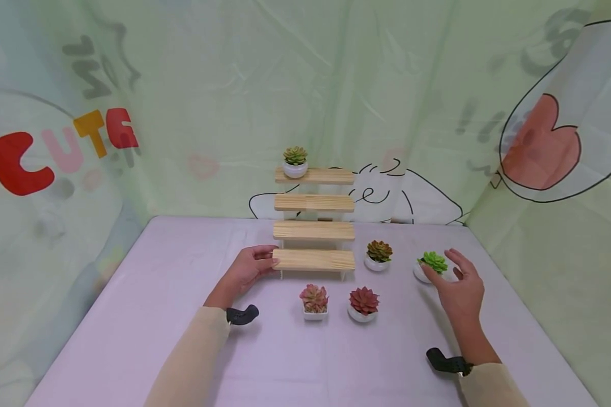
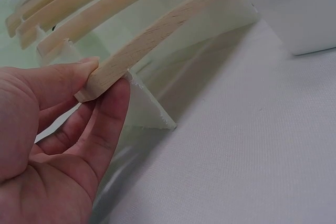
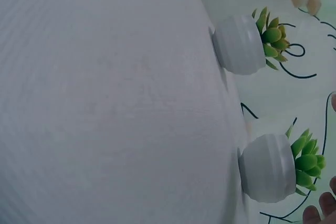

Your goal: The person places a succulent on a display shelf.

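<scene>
My left hand (image 1: 245, 272) grips the left end of the lowest board of a four-tier wooden display stand (image 1: 313, 260). In the left wrist view, the thumb lies on top of that board (image 2: 152, 38) and the fingers curl underneath. Over on the right, my right hand (image 1: 462, 288) hovers at a bright green potted succulent (image 1: 434, 261), thumb and fingers spread apart. The right wrist view shows its white pot (image 3: 268, 169) standing on the table, with fingertips (image 3: 326, 203) beside the leaves and a gap between.
A brownish-green succulent (image 1: 379, 254) stands right of the stand. In front are a pink succulent (image 1: 314, 299) in a square pot and a dark red one (image 1: 364, 304). Another green succulent (image 1: 295, 161) sits on the top board. Printed curtains (image 1: 224, 113) enclose the white table (image 1: 183, 249).
</scene>
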A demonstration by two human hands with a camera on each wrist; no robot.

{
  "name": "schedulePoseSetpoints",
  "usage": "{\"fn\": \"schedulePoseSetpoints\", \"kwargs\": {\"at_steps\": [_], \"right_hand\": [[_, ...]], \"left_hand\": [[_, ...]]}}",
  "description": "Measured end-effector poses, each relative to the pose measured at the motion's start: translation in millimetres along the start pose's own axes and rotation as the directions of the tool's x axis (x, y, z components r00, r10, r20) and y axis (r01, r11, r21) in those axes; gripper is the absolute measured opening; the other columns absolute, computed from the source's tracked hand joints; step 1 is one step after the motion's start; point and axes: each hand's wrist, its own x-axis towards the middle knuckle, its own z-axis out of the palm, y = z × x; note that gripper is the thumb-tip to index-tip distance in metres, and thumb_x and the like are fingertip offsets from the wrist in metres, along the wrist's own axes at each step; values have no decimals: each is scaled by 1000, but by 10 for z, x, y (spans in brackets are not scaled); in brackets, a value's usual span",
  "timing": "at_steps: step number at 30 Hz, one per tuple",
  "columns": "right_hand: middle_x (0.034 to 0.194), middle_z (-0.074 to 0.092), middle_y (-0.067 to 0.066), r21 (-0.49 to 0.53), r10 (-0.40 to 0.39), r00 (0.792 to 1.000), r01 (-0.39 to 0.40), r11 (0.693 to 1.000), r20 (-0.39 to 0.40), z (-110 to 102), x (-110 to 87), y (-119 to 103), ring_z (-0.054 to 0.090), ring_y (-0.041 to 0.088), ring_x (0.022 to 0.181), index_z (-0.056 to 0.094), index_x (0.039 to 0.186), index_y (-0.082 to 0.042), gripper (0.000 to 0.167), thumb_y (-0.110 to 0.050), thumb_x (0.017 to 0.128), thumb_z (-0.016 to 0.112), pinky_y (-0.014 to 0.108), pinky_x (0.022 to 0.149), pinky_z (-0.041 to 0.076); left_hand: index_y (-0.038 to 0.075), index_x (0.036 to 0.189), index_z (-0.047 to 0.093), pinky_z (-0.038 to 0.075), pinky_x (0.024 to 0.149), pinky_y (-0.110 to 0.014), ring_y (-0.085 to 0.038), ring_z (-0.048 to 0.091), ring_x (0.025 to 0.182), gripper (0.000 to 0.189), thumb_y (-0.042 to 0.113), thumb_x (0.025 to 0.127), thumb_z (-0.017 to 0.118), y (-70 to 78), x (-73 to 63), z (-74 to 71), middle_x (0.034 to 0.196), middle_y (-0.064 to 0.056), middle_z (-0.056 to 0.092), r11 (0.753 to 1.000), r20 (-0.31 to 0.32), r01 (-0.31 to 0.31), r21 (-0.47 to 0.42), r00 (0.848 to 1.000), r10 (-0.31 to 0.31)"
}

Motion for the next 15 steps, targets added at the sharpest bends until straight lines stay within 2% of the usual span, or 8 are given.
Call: {"fn": "schedulePoseSetpoints", "kwargs": {"at_steps": [3, 5, 8, 15], "right_hand": [[164, 39, 3, 4, 70, 995, -71, 997, 72, -23, 24, 43, 38, 27, 150, 46, 155, -16, 78, -36, 88, 81, 48, 121, 39], [167, 33, 6, 0, 127, 984, -128, 992, 123, -27, 48, 73, 37, 33, 151, 38, 159, -16, 85, -40, 89, 80, 52, 120, 39], [170, 26, 8, -9, 195, 963, -196, 980, 184, -14, 96, 122, 33, 35, 152, 28, 163, -17, 94, -43, 88, 80, 53, 121, 37], [168, 25, 17, -17, 235, 932, -240, 971, 274, 19, 177, 217, 33, 37, 152, 17, 165, -11, 105, -38, 87, 82, 54, 123, 34]], "left_hand": [[2, 139, 61, 62, 93, -37, -23, 68, 106, 48, -2, 93, 71, 5, -4, 7, 127, -18, 64, 1000, 0, 0, 6, 1000, 0], [2, 139, 61, 62, 93, -37, -23, 68, 106, 47, -2, 93, 71, 5, -4, 10, 127, -18, 64, 1000, -3, -2, 8, 1000, 2], [2, 139, 61, 62, 92, -37, -23, 68, 105, 47, -2, 93, 71, 4, -6, 11, 126, -18, 65, 1000, -8, -3, 11, 1000, 3], [2, 138, 62, 62, 92, -36, -22, 68, 104, 47, -4, 92, 71, 3, -7, 10, 125, -17, 65, 1000, -14, 3, 0, 1000, -3]]}}
